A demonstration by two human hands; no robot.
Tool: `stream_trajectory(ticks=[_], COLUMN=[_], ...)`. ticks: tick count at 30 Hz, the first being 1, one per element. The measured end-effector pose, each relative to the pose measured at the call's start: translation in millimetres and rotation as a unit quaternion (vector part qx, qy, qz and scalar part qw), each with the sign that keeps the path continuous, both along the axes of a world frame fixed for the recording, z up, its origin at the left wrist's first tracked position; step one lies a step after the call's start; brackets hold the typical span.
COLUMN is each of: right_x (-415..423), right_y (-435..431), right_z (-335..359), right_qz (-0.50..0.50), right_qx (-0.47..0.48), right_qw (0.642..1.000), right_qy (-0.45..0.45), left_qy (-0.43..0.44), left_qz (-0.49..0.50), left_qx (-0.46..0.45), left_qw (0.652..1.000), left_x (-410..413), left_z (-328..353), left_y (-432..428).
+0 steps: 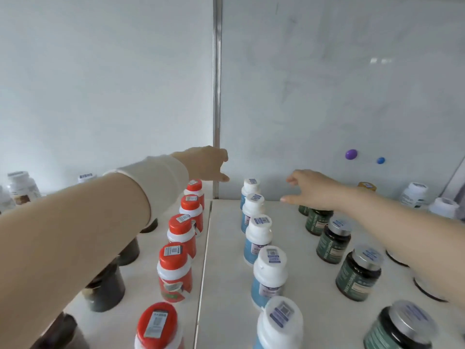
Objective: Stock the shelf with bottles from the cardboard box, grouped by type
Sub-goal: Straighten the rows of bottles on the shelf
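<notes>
Bottles stand in rows running front to back on the white shelf (226, 248). A row of red-capped bottles (185, 230) is left of centre, a row of white-capped blue-label bottles (259, 235) right of centre, and dark green bottles (333, 240) with silver lids further right. Dark brown bottles (105, 290) are partly hidden under my left arm. My left hand (206, 163) hovers above the rearmost red-capped bottle, fingers loosely curled, holding nothing. Over the far end of the green row is my right hand (312, 188), fingers spread and empty. The cardboard box is out of view.
A white back wall with a vertical metal strip (217, 96) closes the shelf. Two magnets, purple (351, 154) and blue (380, 160), stick to it. White bottles stand at the far left (21, 187) and far right (414, 195). A seam (205, 260) splits the shelf surface.
</notes>
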State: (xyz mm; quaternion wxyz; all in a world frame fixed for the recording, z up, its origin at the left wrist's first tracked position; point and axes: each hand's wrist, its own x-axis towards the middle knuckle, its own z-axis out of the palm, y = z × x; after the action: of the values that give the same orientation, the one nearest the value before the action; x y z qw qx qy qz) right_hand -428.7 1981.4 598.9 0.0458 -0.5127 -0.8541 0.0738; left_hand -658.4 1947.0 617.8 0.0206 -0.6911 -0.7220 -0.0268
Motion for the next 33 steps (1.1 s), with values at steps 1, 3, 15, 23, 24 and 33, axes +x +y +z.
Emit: stream_trajectory(ticks=[1, 3, 15, 23, 24, 33], right_x=[-0.1, -2.9, -55.8, -94.2, -97.9, -113.5], right_y=[-7.2, -23.5, -126.6, -175.5, -176.7, -173.0], right_z=[3.9, 9.2, 20.0, -11.0, -17.4, -55.1], right_qz=[0.01, 0.032, 0.13, 0.124, 0.11, -0.011], right_qx=[0.016, 0.045, 0.143, -0.012, -0.03, -0.143], right_qw=[1.0, 0.997, 0.972, 0.991, 0.991, 0.977], right_qy=[-0.021, -0.054, -0.134, 0.046, 0.067, 0.156], left_qy=[0.03, 0.094, 0.182, -0.06, -0.084, -0.182], left_qz=[0.006, 0.013, 0.042, -0.022, -0.033, -0.078], left_qx=[0.009, 0.015, -0.01, -0.037, -0.042, -0.068], left_qw=[0.999, 0.995, 0.982, 0.997, 0.995, 0.978], left_x=[-2.4, -7.1, -38.7, -58.9, -60.1, -67.3], left_z=[2.6, 5.9, -1.7, -26.4, -30.4, -63.5], left_y=[-13.8, -42.9, -153.7, -151.0, -147.9, -111.9])
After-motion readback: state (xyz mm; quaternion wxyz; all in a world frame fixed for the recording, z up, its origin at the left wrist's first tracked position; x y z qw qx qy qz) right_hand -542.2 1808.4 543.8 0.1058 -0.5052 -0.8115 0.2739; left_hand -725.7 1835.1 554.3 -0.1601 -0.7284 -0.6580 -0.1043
